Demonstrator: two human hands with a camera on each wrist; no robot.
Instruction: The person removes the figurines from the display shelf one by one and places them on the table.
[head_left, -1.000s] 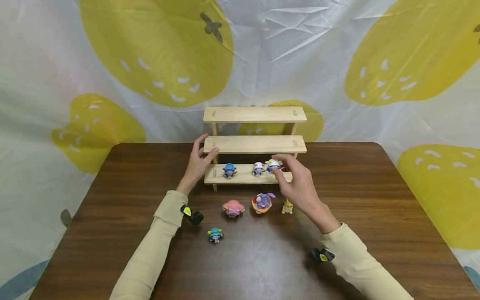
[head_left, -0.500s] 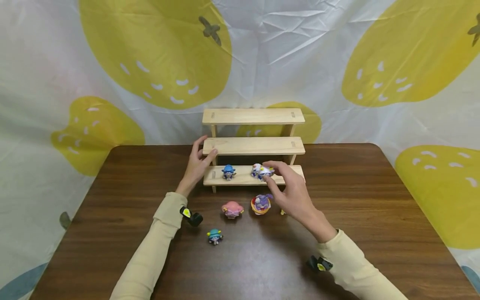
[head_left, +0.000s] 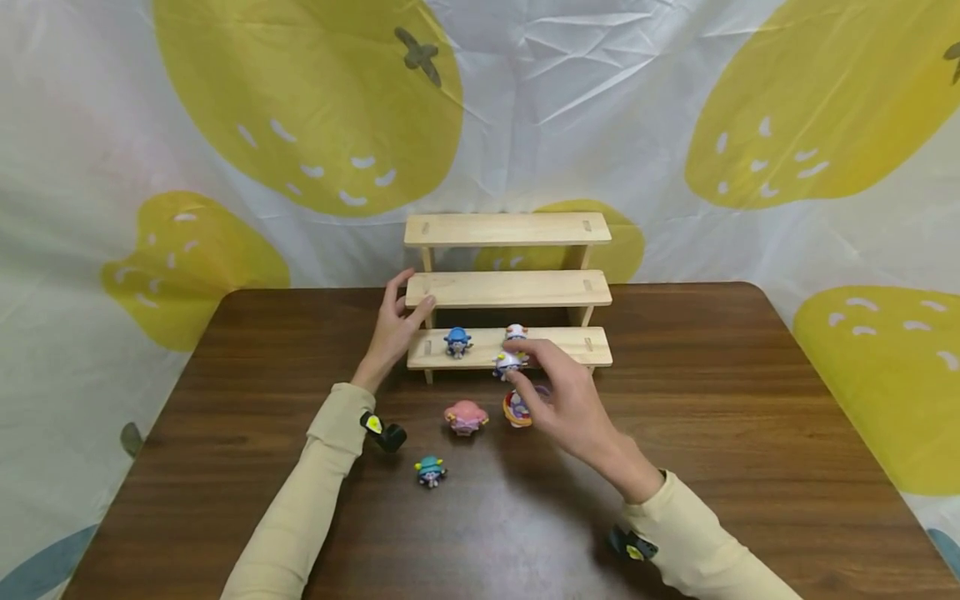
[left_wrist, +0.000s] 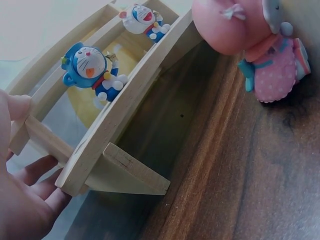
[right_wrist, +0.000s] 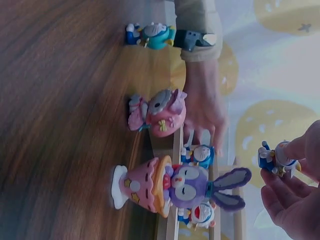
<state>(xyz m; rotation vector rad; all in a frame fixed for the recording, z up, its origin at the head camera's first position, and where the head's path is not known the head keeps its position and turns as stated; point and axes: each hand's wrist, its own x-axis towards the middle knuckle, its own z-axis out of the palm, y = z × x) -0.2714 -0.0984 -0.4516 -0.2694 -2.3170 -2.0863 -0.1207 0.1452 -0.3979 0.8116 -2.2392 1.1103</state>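
My left hand [head_left: 393,333] grips the left end of a three-step wooden display shelf [head_left: 510,287]; its thumb lies on the middle step. Between thumb and fingers, my right hand [head_left: 566,408] pinches a small cat figurine in a white hat with yellow horns [head_left: 508,363]. In the head view it appears at the front edge of the lowest step; the right wrist view shows the held figurine [right_wrist: 274,156] off any surface. On that step stand a blue-hatted cat figurine [left_wrist: 90,70] and a white-hatted cat figurine [left_wrist: 142,20], the latter partly hidden in the head view.
Before the shelf, a pink figurine [head_left: 466,417] and a purple rabbit figurine in a cup [right_wrist: 190,185] stand on the brown table [head_left: 750,433]. Closer to me is a teal-hatted figurine [head_left: 431,472]. A fruit-print cloth [head_left: 570,108] hangs behind.
My right hand has carried the yellow-horned figurine left along the lowest step, then toward me. It now covers the small yellow figurine seen earlier and part of the rabbit. My left hand has stayed put.
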